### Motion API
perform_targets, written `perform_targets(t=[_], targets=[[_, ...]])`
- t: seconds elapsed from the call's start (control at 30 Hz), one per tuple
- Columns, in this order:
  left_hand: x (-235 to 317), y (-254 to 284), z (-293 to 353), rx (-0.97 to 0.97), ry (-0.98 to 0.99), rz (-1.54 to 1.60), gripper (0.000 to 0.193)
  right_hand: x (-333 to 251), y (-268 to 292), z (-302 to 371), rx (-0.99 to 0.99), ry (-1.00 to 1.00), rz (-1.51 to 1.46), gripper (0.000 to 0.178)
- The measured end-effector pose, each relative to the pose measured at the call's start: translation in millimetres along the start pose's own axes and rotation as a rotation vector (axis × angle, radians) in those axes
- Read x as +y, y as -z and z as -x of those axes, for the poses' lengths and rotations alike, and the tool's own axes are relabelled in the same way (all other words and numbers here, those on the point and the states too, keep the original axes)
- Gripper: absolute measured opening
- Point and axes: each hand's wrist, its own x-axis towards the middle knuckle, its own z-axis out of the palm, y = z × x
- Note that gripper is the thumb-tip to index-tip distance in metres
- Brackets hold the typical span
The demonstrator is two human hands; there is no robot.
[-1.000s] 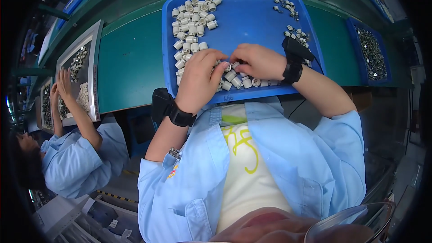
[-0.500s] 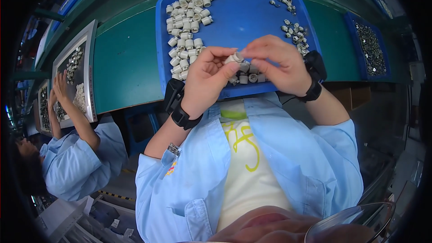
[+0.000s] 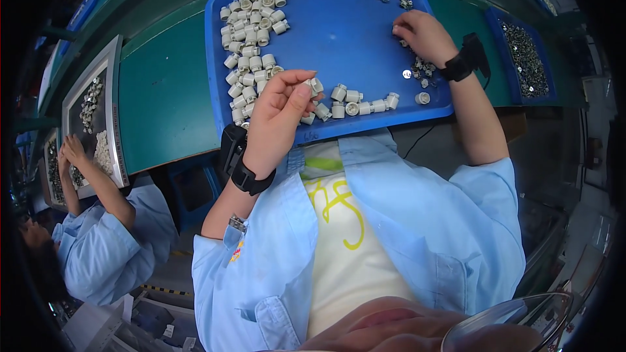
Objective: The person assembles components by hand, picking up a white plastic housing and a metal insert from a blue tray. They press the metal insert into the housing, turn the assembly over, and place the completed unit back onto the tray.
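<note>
From above the worker's head, the left hand (image 3: 277, 117) is raised over the near edge of the blue tray (image 3: 352, 32), its thumb and fingertips pinched together on a small grey-white plastic cap (image 3: 313, 85). The right hand (image 3: 424, 34) reaches out to the far right part of the tray, fingers curled down onto a scatter of small metal parts (image 3: 422, 68); whether they have closed on one I cannot tell. A heap of the same caps (image 3: 251, 32) lies along the tray's left side, and a short row of caps (image 3: 362, 103) sits along the near rim, just beside the left hand. The tray rests on a green bench (image 3: 173, 98), with a smaller blue bin of dark metal pieces (image 3: 525, 58) to the right. At the far left, another person's hands (image 3: 72, 153) work over a grey-framed tray (image 3: 91, 107).
</note>
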Motion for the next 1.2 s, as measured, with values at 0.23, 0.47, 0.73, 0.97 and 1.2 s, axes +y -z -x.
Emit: perform_targets(t=[0.23,0.47,0.73,0.97,1.2], targets=[[2.6,-2.7,-0.4,-0.029,-0.058,0.01,0.021,-39.5,15.5,26.0,-0.041,0.061,-0.971,0.021],[13.5,-12.2,-1.4,-0.107,-0.018,-0.017,0.019,-83.3,2.0,51.0,-0.054,0.183,-1.145,0.022],[9.4,-13.2,-2.1,-0.072,0.022,-0.05,0.02,-67.9,-12.8,40.1,0.204,0.162,-0.369,0.019],[7.8,-12.9,-4.2,-0.079,0.017,-0.064,0.02,-34.1,-8.7,40.7,0.305,0.042,-0.26,0.019],[3.2,-12.0,-3.3,-0.091,0.008,-0.085,0.02,-7.0,0.5,39.4,0.149,-0.005,-0.132,0.022]])
